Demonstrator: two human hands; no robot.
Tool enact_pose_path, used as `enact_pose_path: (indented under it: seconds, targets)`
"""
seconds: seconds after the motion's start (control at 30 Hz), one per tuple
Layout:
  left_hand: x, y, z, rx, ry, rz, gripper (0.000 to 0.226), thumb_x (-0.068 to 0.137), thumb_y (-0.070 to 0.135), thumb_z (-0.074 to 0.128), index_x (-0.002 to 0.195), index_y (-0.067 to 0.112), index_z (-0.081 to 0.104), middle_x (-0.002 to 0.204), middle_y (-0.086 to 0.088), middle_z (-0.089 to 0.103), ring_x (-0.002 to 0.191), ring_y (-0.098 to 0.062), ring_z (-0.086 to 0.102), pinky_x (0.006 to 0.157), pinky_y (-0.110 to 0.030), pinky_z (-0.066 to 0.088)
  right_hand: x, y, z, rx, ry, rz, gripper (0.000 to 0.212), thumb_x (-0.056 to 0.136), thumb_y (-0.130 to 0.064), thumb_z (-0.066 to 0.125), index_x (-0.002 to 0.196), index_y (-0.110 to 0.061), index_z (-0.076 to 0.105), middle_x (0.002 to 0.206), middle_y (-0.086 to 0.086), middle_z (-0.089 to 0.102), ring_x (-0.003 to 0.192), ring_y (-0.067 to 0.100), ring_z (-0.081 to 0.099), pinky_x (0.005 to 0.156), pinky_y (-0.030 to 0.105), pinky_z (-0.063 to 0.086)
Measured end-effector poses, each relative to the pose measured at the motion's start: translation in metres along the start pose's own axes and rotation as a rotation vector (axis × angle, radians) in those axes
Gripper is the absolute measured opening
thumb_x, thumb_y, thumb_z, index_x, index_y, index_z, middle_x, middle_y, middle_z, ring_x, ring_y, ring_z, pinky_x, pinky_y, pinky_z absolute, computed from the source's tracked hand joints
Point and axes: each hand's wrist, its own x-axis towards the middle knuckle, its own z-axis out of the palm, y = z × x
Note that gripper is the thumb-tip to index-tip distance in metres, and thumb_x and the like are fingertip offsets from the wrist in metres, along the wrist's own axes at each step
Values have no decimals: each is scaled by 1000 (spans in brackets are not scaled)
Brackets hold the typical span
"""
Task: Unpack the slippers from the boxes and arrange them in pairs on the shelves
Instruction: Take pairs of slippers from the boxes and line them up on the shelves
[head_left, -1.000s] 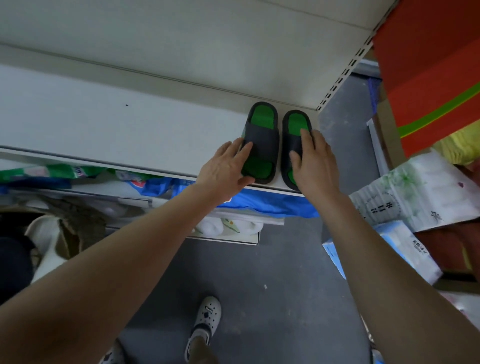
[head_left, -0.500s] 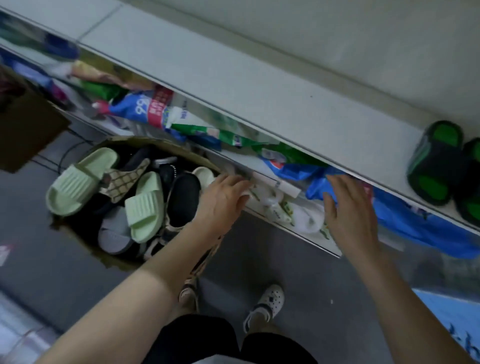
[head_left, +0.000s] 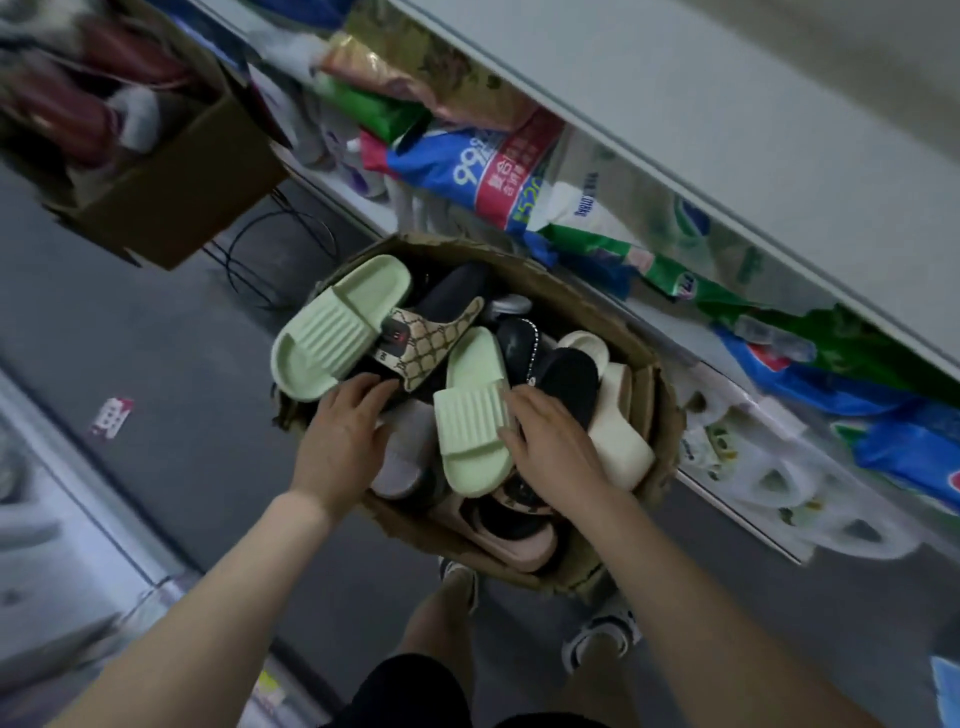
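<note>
So the person is bent over a cardboard box sitting on the grey floor, right up against the bottom of a white shelf, and the box is packed with loose slippers in a jumble. One green slipper lies at the box's top-left corner, half over the rim, and a second green one sits in the middle, toe pointing at the person. Between them is a beige patterned slipper, with a black slipper and a cream slipper off to the right, and a pinkish one at the near edge. The left hand is inside the box just below the first green slipper, fingers loose and spread over the dark stuff there, not holding anything. The right hand is pressed against the right side of the middle green slipper, fingertips bent over its strap edge (can't tell if that's an actual grip or just a touch, it's blurry). Under the shelf there's a row of colourful bags. A second box is at the top left, with a black cable on the floor beside it. White shoes show below the box.
</note>
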Motion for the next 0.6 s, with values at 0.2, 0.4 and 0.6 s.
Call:
enact_pose_path:
  seconds: [0.2,0.4,0.6]
  targets:
    - [54,-64,-9,57,91,-56,64,84,16,67,141,7,40,144,-27,36,130,-47,35,106,-57,35,54,-18,21,-66,-202,65,70,94,-44,57,151,-12,31,153,9,33,143,28,24,116,38,25]
    - [91,-86,-6,21,-56,-310,79,85,39,66,148,13,26,134,-25,45,113,-47,46,95,-53,41,40,-14,2,-60,-88,61,27,93,-32,62,105,-8,61,106,11,54,105,29,46,89,38,36]
    - [91,-79,-17,-56,-109,-377,89,77,59,67,146,17,30,125,-25,53,109,-40,51,91,-44,38,20,6,-39,-167,-8,122,33,91,-46,48,92,-15,57,91,-1,47,98,27,43,82,40,38]
